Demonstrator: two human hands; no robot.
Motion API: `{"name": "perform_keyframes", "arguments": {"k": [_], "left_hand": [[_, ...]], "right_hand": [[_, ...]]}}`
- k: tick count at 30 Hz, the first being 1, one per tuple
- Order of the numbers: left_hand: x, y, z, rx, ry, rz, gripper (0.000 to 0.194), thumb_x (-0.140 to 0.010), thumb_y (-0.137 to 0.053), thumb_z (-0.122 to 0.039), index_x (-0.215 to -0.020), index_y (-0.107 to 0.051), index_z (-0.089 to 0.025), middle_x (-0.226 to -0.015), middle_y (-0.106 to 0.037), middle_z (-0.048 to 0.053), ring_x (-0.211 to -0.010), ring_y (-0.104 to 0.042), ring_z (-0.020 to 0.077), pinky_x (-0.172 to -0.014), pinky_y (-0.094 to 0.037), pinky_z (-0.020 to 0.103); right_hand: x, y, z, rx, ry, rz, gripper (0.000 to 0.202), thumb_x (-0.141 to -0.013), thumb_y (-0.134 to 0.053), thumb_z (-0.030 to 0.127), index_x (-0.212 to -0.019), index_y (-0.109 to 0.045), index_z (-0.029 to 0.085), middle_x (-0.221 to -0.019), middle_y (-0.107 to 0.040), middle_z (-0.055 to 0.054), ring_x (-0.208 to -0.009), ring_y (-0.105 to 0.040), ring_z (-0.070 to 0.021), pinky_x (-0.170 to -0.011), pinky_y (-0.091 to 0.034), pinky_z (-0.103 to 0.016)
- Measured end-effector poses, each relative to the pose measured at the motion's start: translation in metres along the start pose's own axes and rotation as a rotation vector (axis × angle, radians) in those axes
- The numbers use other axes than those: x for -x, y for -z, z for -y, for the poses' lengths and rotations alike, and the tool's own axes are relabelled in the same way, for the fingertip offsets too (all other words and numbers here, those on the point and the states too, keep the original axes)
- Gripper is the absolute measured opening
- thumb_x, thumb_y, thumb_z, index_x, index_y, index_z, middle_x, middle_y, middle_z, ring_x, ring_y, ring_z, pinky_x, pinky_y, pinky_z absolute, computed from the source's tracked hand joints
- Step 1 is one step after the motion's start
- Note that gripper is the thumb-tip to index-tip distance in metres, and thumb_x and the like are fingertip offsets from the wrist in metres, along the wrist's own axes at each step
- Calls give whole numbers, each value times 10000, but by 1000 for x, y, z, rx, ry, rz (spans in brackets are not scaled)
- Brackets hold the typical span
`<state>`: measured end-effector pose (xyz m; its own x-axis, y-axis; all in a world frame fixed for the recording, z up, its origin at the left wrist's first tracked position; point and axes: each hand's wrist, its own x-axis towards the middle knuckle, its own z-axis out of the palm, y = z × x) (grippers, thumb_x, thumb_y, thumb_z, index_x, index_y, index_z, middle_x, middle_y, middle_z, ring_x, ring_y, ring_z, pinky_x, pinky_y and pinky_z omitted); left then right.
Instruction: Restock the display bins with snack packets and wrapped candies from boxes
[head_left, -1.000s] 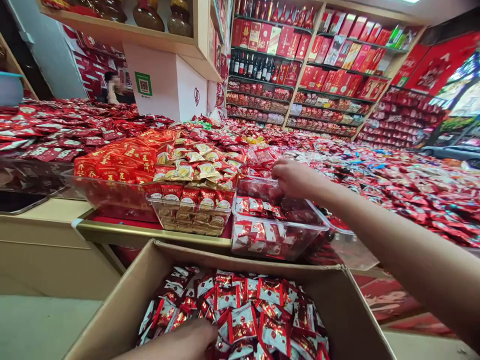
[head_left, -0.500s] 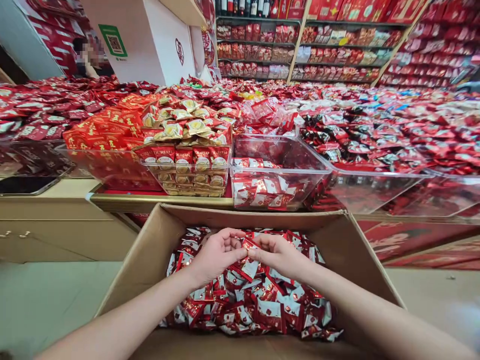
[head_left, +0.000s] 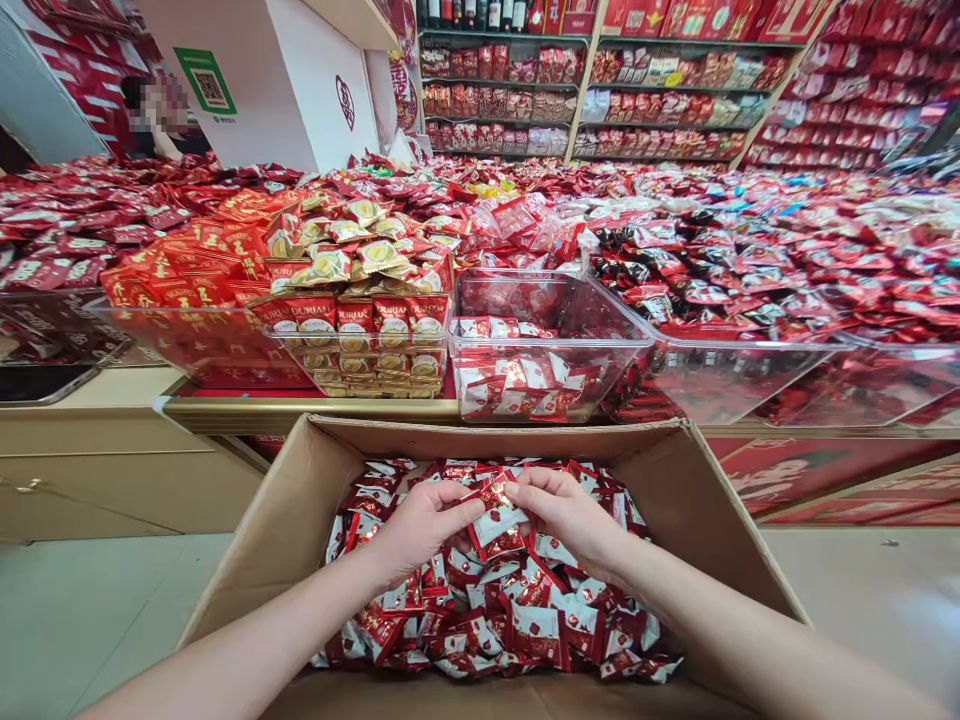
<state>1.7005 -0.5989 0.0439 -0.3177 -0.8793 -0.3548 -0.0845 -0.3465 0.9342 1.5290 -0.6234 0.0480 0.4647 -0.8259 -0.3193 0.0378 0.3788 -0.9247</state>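
Note:
Between my two hands is a small red-and-white candy packet (head_left: 496,520), its printed face turned up toward me. My left hand (head_left: 431,525) pinches its left edge between thumb and fingers. On the other side, my right hand (head_left: 564,515) grips the upper right edge. Both hands are over an open cardboard box (head_left: 255,550) that holds a loose heap of matching packets (head_left: 536,630). Just beyond the box stands a clear plastic bin (head_left: 637,335), partly filled with similar packets laid in rows.
Left of that bin, a clear container holds stacked durian packets (head_left: 356,330), beside red packets (head_left: 187,270). More heaped bins (head_left: 742,370) stretch right. A dark phone-like slab (head_left: 45,383) lies at far left. Stocked shelves (head_left: 502,85) and a person (head_left: 161,115) are behind.
My hands have spread slightly apart, and the packet between them now shows its face more fully. The view has shifted a little to the right.

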Motion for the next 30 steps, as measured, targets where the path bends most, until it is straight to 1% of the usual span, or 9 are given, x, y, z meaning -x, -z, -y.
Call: {"name": "perform_keyframes", "arguments": {"k": [3,6,13,16,20,22,25,27,30], "left_hand": [[0,4,-2,-89,-51,-4,218,-692,-537,-358,-661,-544,-143,-531,-517,-40,-466,-471,81,-479,-401,215],[0,6,-4,-168,-129,-80,196,-669,-569,-328,-628,-537,-139,-515,-487,-53,-459,-418,60,-449,-336,179],[5,-2,-10,29,-211,-163,194,-682,-565,-329,-656,-521,-142,-603,-513,-42,-553,-434,68,-526,-357,180],[7,-4,-7,37,-198,-154,208,-690,-555,-346,-750,-510,-152,-633,-520,-35,-542,-449,68,-510,-371,182],[6,-1,-4,72,-105,-24,347,-690,-553,-352,-967,-427,-184,-716,-558,-14,-454,-447,55,-420,-357,177],[7,2,-6,122,-96,-16,391,-705,-541,-332,-1039,-389,-199,-689,-545,-33,-437,-425,38,-412,-332,157],[10,5,-9,265,-42,23,429,-728,-513,-319,-1112,-344,-232,-613,-503,-79,-427,-387,17,-409,-266,131],[13,6,-11,359,6,42,411,-735,-502,-321,-1113,-358,-246,-575,-480,-96,-426,-370,13,-411,-238,128],[15,9,-13,498,58,26,359,-748,-463,-377,-1080,-414,-249,-579,-482,-82,-464,-405,28,-436,-268,138]], "right_hand": [[0,0,1,4,64,30,173,-668,-574,327,-676,-520,162,-582,-474,52,-491,-400,-42,-481,-332,-181],[0,0,1,31,149,64,158,-645,-604,295,-704,-548,160,-617,-518,41,-536,-421,-51,-518,-331,-188],[3,-6,-4,-306,36,23,169,-634,-622,299,-628,-522,163,-579,-518,40,-504,-438,-63,-524,-351,-210],[3,-6,-6,-279,29,-7,176,-632,-624,307,-647,-536,156,-583,-522,30,-503,-444,-65,-522,-363,-212],[4,-4,-6,23,117,-85,234,-669,-568,380,-751,-546,162,-667,-554,-8,-589,-502,-110,-567,-405,-249],[6,-3,-2,308,322,-58,322,-654,-579,391,-902,-524,194,-882,-567,-50,-802,-520,-167,-713,-409,-307],[11,-3,4,766,695,112,550,-554,-660,396,-1044,-448,265,-1143,-464,-56,-1033,-410,-225,-869,-326,-363],[14,-4,7,998,816,180,423,-633,-611,335,-1017,-441,282,-1115,-494,-42,-990,-441,-218,-835,-346,-367],[24,-5,19,1248,927,180,230,-753,-446,193,-972,-429,261,-985,-573,-37,-841,-513,-183,-733,-384,-353]]}}
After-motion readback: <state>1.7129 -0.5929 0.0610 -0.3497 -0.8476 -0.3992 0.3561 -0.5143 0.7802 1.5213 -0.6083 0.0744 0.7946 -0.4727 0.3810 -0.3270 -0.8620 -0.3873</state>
